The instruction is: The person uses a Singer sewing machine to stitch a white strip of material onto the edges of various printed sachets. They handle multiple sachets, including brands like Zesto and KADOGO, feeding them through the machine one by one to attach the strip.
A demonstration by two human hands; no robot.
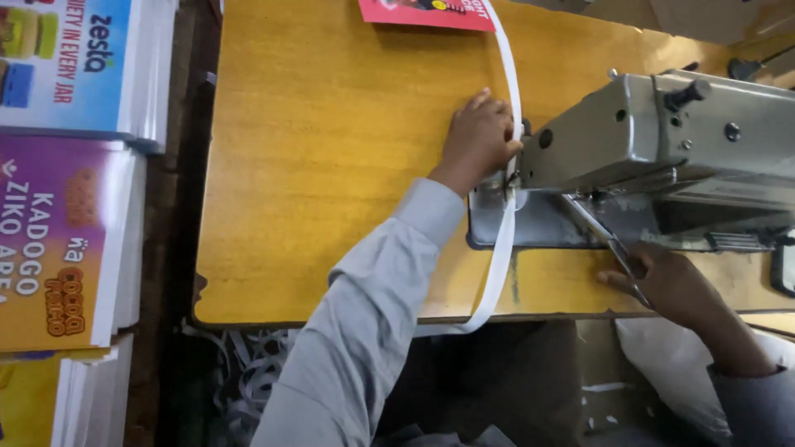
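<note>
The left hand [479, 139] is pressing down on the white strap [502, 240], a flat, narrow band of woven-looking tape, right beside the head of the grey metal sewing machine [662, 145]. Its fingers are lying together, curled over the strap where it is passing under the needle area. The strap is running in a long line from the far edge of the worktop [315, 165], across the glossy yellow wood-grain surface, over the machine's smooth grey bed plate, and is looping down off the near edge. The right hand [675, 285] is resting at the near edge of the worktop, below the machine's boxy arm, with its fingers closed around slim metal scissors [609, 240], the blades pointing up toward the needle. A red printed card [426, 12] is sitting at the far edge under the strap. Glossy printed panels [62, 190] are standing stacked beyond the worktop's left edge, and loose white strap scraps [248, 372] are lying tangled on the floor below.
</note>
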